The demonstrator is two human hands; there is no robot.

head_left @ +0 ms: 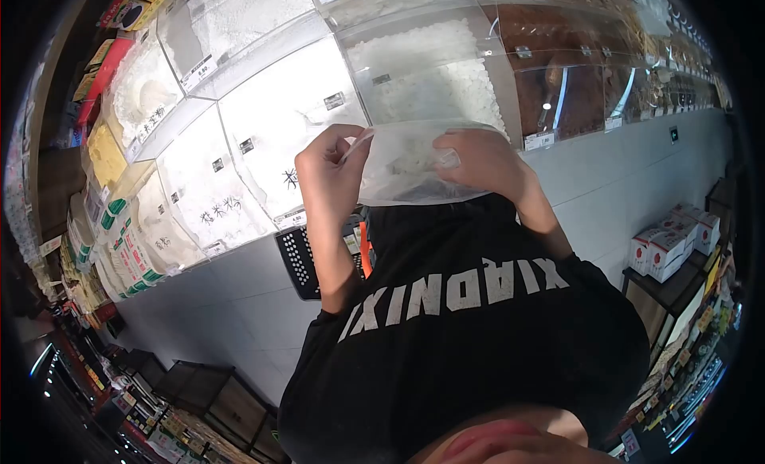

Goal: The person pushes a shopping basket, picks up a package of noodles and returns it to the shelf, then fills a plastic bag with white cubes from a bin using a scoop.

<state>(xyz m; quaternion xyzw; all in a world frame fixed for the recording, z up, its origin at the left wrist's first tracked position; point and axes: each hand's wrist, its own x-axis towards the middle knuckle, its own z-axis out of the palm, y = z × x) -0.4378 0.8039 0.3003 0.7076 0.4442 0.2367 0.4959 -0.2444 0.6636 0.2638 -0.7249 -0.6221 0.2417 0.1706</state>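
Note:
A clear plastic bag (398, 165) is stretched between my two hands in front of my chest. At its left edge, my left hand (331, 165) pinches the plastic between thumb and fingers. My right hand (482, 161) is closed on the bag's right part, with the thumb and fingers bunching the film. Something pale shows through the plastic, too unclear to name. Just beyond the bag lies a bin of white granular goods (434, 89) under a clear cover.
Covered bins of white powder (287, 89) run along the left, and brown goods (570, 93) fill bins at the right. A black basket (296, 263) is below my left forearm. White boxes (669, 245) stand on a dark stand at the right.

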